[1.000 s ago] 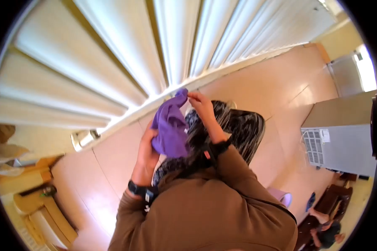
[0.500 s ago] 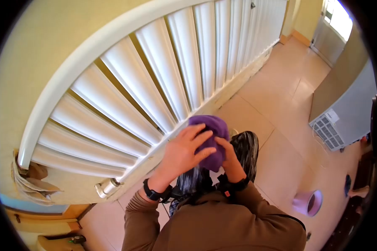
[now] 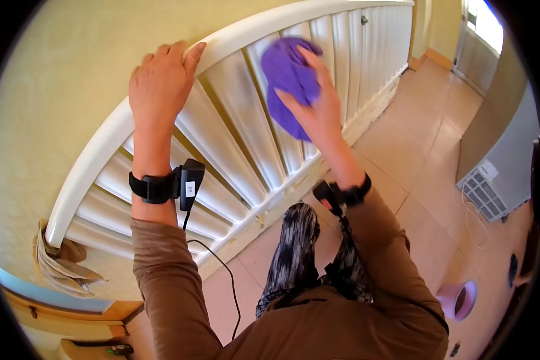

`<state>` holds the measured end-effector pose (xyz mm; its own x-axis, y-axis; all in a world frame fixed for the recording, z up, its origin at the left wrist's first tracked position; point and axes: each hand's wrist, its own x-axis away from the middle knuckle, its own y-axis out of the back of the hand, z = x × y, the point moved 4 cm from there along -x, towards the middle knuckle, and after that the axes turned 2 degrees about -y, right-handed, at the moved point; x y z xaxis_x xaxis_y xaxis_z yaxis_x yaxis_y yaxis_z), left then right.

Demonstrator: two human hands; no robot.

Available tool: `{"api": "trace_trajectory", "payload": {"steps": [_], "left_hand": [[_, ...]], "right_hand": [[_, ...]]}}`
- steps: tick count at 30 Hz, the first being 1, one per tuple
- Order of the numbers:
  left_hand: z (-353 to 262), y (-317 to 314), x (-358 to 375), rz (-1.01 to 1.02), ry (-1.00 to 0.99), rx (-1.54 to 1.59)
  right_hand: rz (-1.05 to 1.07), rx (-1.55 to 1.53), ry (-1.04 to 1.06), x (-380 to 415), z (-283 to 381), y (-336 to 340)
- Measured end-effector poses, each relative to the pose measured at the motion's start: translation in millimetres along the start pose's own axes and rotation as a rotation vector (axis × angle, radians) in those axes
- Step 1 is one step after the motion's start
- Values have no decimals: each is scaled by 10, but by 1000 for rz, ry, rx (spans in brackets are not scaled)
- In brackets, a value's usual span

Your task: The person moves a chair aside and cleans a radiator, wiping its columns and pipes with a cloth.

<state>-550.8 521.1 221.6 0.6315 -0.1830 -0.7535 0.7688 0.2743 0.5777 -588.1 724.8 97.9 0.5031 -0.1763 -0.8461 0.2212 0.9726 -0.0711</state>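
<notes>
A purple cloth [image 3: 291, 78], bunched up, lies against the upper slats of a white radiator [image 3: 231, 99]. My right hand [image 3: 318, 111] is closed on the cloth's right side, thumb and fingers spread across it. Further left, my left hand [image 3: 160, 81] grips the radiator's curved top rail, fingers over the far edge and thumb apart toward the right. Each wrist wears a black strap, and a small black box [image 3: 192, 180] with a cable sits by the left one.
A beige rag [image 3: 63, 267] hangs at the radiator's left end. At the lower right a pink bin [image 3: 459, 300] stands on the tiled floor. A grey appliance [image 3: 498, 162] with a vent grille stands at the right, and a door [image 3: 483, 45] lies beyond.
Both hands were together on the cloth over my lap. The left has let go and moved up to the top rail; the right has carried the cloth up to the slats.
</notes>
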Motion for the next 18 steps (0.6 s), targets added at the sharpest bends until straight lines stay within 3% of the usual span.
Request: {"api": "trace_trajectory", "payload": {"steps": [4, 9, 11, 13, 16, 18], "left_hand": [[-29, -19, 21, 61, 60, -12], [-78, -13, 46, -234, -38, -107], [-84, -9, 42, -170, -4, -109], [-62, -28, 43, -112, 34, -112], [-53, -41, 53, -167, 0, -117], [-78, -16, 60, -255, -28, -160]], "right_hand": [[-75, 190, 102, -186, -161, -455], [-78, 268, 55, 362, -501, -456], [21, 345, 30, 667, -640, -417], [32, 331, 8, 889, -689, -384], [49, 305, 12, 903, -736, -423], [-56, 158, -23, 763, -718, -492]]}}
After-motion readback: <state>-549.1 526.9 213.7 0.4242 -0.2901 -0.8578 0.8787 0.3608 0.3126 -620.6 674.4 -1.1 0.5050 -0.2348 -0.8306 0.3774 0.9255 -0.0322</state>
